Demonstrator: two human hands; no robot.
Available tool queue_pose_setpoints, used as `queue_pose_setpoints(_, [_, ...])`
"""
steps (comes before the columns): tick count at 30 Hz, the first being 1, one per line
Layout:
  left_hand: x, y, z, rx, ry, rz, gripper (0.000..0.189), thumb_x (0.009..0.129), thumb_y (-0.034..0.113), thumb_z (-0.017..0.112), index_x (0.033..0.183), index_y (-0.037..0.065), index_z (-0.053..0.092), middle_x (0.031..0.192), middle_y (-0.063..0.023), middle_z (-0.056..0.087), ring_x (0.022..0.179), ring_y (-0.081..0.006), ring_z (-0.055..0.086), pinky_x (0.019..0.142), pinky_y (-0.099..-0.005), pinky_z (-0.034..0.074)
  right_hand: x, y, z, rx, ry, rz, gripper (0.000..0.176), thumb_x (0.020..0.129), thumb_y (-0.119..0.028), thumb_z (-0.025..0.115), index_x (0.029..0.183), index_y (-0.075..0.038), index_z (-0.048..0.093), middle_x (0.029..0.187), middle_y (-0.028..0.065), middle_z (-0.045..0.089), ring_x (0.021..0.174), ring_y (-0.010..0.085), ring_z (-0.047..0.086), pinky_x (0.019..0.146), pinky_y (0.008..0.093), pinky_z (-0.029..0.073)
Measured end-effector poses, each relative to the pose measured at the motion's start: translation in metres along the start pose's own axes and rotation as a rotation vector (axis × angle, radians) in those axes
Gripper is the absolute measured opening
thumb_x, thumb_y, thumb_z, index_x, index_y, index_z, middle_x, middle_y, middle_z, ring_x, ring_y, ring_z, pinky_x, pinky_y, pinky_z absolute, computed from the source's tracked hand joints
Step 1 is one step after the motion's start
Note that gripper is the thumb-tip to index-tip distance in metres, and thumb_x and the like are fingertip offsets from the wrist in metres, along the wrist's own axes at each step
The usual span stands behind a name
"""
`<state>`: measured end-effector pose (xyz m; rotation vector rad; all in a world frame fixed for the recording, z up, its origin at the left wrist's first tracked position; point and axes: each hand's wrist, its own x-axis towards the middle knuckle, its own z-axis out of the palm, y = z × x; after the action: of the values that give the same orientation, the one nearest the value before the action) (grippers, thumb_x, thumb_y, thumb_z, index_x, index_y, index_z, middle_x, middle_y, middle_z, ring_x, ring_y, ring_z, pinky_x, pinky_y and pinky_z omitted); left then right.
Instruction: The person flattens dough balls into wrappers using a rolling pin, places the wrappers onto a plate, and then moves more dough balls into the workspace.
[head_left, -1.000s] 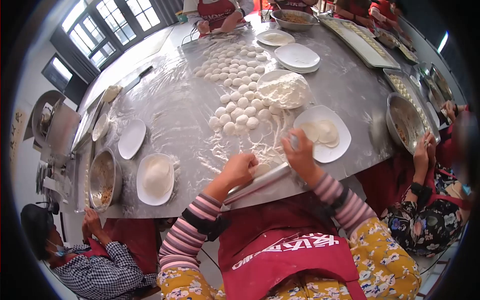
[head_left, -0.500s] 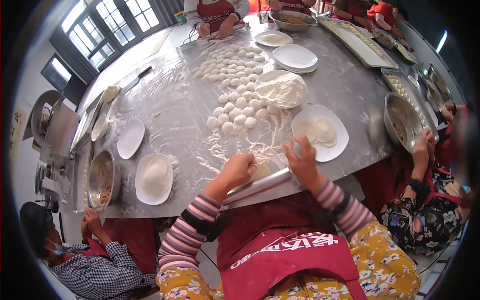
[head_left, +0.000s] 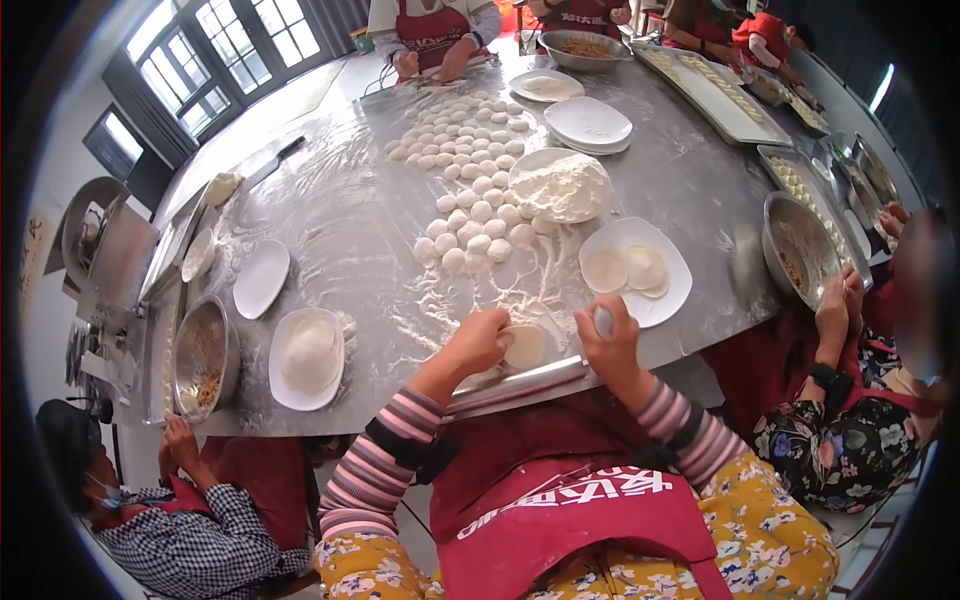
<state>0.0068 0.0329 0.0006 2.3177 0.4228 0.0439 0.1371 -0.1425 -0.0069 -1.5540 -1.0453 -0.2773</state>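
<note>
My right hand (head_left: 608, 340) is closed at the table's front edge, a grey rounded end showing between its fingers. From beside that fist a long silvery rolling pin (head_left: 530, 381) slants down to the left. My left hand (head_left: 480, 342) pinches the left rim of a flat round dough wrapper (head_left: 525, 347), which rests on the floured steel just beyond the pin. Finished-looking wrappers (head_left: 640, 270) overlap on a white square plate (head_left: 667, 304) right of my hands. Ahead lie several small dough pieces (head_left: 480, 228) beside a plate heaped with flour (head_left: 560, 186).
Left of me are a plate stacked with wrappers (head_left: 312, 350), an oval plate (head_left: 262, 280) and a filling bowl (head_left: 206, 360). Another steel bowl (head_left: 800, 245) stands right. People sit close on both sides; a co-worker (head_left: 432, 40) works across the table.
My right hand has come slightly toward me, and the pin's right end has dropped with it. More of the wrapper shows now. My left hand keeps its pinch.
</note>
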Motion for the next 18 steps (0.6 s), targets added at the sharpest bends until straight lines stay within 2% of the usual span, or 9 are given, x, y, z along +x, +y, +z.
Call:
queue_pose_setpoints(2, [-0.008,0.001,0.001,-0.041,-0.041,-0.033,0.014,0.078,0.009,0.058,0.081,-0.004,0.056,0.072,-0.021,0.057,0.068,-0.0337,0.056,0.064,-0.0385,0.044,-0.003,0.0,0.0,0.02,0.012,0.02,0.024,0.075,-0.004,0.066,0.093,-0.004,0.049,0.07,0.0176,0.056,0.063,0.0376,0.058,0.053,0.0403,0.045])
queue_pose_setpoints(4, [-0.01,0.012,0.004,-0.041,-0.017,-0.039,0.016,0.079,0.014,0.055,0.081,-0.002,0.058,0.08,-0.0244,0.06,0.079,-0.0418,0.057,0.07,-0.0441,0.045,0.02,0.012,0.022,-0.096,-0.001,-0.008,0.024,0.075,-0.004,0.066,0.093,-0.004,0.05,0.07,0.0171,0.056,0.063,0.0382,0.058,0.053,0.0401,0.045])
queue_pose_setpoints(7, [0.007,0.007,0.011,0.038,0.118,-0.065,0.016,0.079,0.011,0.057,0.08,-0.004,0.054,0.072,-0.0222,0.056,0.068,-0.0339,0.055,0.064,-0.0389,0.043,0.045,0.024,0.05,0.002,0.01,0.001,0.024,0.075,-0.004,0.066,0.092,-0.004,0.05,0.07,0.0171,0.056,0.064,0.039,0.058,0.053,0.0403,0.045])
queue_pose_setpoints(8, [0.009,0.009,0.009,0.037,0.124,-0.059,0.016,0.079,0.011,0.057,0.08,-0.004,0.054,0.072,-0.0222,0.056,0.068,-0.0339,0.055,0.064,-0.0389,0.043,0.045,0.022,0.047,0.0,0.011,-0.007,0.024,0.075,-0.004,0.066,0.092,-0.004,0.05,0.07,0.0171,0.056,0.064,0.039,0.058,0.053,0.0403,0.045])
queue_pose_setpoints(10, [0.01,0.008,0.007,0.095,0.012,-0.018,0.016,0.08,0.012,0.056,0.082,-0.004,0.055,0.076,-0.0245,0.057,0.07,-0.0346,0.056,0.065,-0.0391,0.044,0.034,0.018,0.035,-0.031,0.002,-0.008,0.023,0.075,-0.004,0.066,0.092,-0.004,0.05,0.07,0.0164,0.056,0.064,0.0398,0.058,0.054,0.0407,0.045])
queue_pose_setpoints(12, [0.006,0.002,0.007,0.042,0.035,-0.003,0.016,0.08,0.011,0.055,0.082,-0.004,0.055,0.076,-0.0249,0.057,0.071,-0.035,0.056,0.065,-0.0395,0.044,0.011,0.007,0.011,-0.03,0.003,-0.042,0.023,0.075,-0.004,0.066,0.091,-0.005,0.05,0.069,0.0156,0.057,0.062,0.0396,0.058,0.053,0.0408,0.045])
queue_pose_setpoints(14, [0.001,-0.002,0.003,0.004,0.053,0.006,0.015,0.08,0.011,0.055,0.081,-0.004,0.055,0.077,-0.0254,0.057,0.071,-0.0353,0.057,0.065,-0.0398,0.043,-0.009,-0.003,-0.003,0.006,0.045,0.04,0.022,0.075,-0.004,0.066,0.09,-0.005,0.05,0.068,0.0149,0.057,0.061,0.0398,0.058,0.052,0.0415,0.045])
queue_pose_setpoints(16, [-0.007,-0.002,0.003,-0.16,-0.067,-0.057,0.019,0.08,0.014,0.054,0.085,-0.003,0.058,0.088,-0.0258,0.06,0.086,-0.0424,0.057,0.074,-0.0433,0.045,-0.001,0.002,0.005,-0.045,0.038,0.006,0.022,0.075,-0.004,0.067,0.09,-0.005,0.05,0.068,0.0148,0.057,0.06,0.0391,0.058,0.051,0.0415,0.045])
queue_pose_setpoints(18, [-0.006,0.007,0.002,-0.08,-0.055,-0.051,0.018,0.08,0.014,0.054,0.085,-0.003,0.058,0.088,-0.026,0.06,0.085,-0.0423,0.057,0.074,-0.0433,0.045,0.019,0.012,0.022,-0.098,0.053,-0.029,0.023,0.075,-0.004,0.067,0.09,-0.005,0.05,0.068,0.0146,0.056,0.059,0.0383,0.058,0.051,0.0415,0.045])
